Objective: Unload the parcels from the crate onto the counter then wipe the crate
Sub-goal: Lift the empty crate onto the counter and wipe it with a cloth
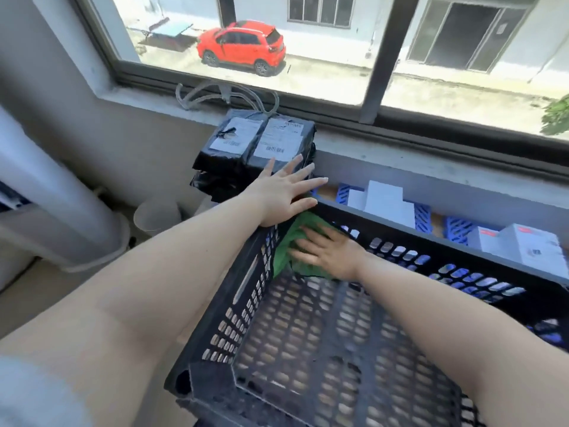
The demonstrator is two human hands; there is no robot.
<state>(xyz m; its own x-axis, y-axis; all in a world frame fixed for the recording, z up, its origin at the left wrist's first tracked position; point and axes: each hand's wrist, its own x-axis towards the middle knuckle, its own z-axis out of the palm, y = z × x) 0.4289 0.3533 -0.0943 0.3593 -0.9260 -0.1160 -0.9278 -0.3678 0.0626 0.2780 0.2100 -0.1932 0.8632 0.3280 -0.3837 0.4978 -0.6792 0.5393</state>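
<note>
A black perforated plastic crate (308, 343) stands in front of me with nothing but a cloth inside. My left hand (283, 192) rests flat with spread fingers on the crate's far left corner rim. Inside, my right hand (329, 252) presses a green cloth (292, 241) with straight fingers against the far left inner corner. Black plastic-wrapped parcels (255, 143) with white labels are stacked just beyond the crate's left corner, below the window sill.
White boxes (385, 198) and blue plastic crates (455, 226) sit behind the crate on the right. A window ledge (400, 152) runs along the back. A white pipe (61, 192) and a pale round container (157, 215) are at the left.
</note>
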